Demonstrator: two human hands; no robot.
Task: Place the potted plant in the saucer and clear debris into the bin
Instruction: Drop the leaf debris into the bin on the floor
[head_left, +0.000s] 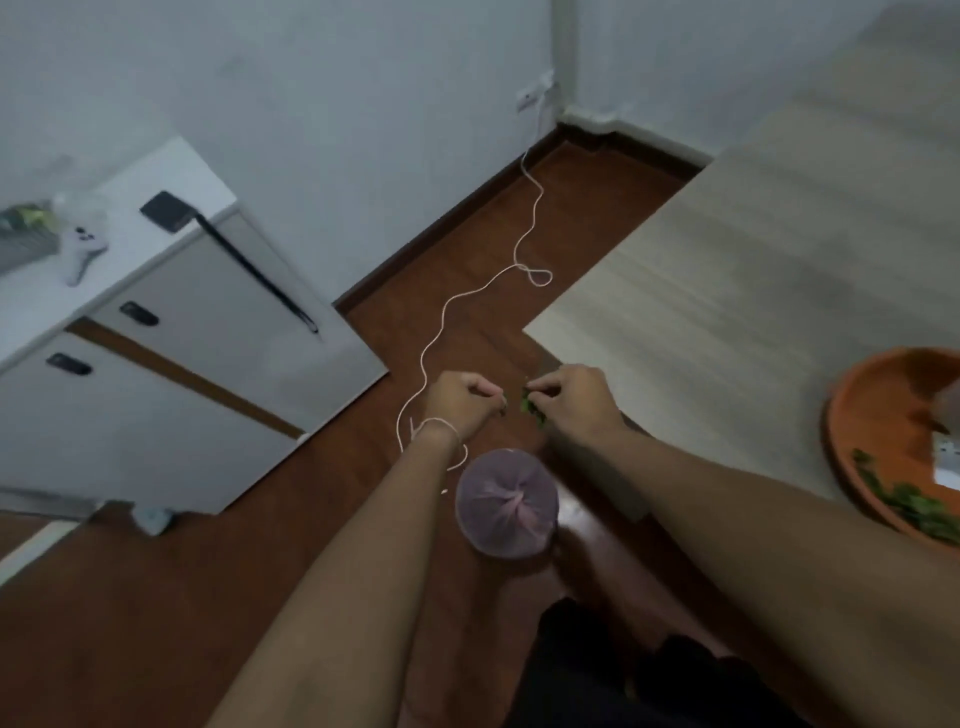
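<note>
Debris (532, 408) pinched between hands (571, 400); bin (506, 501) below

orange saucer (878, 410), green debris (532, 408), perhaps lilac-lined bin (506, 501)

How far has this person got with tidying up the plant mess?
Partway, it seems. The orange saucer already sits on the table, though the pot is hard to make out. Both hands are out over the lined bin, the right hand pinching green bits. More leaves remain in the saucer.
</note>
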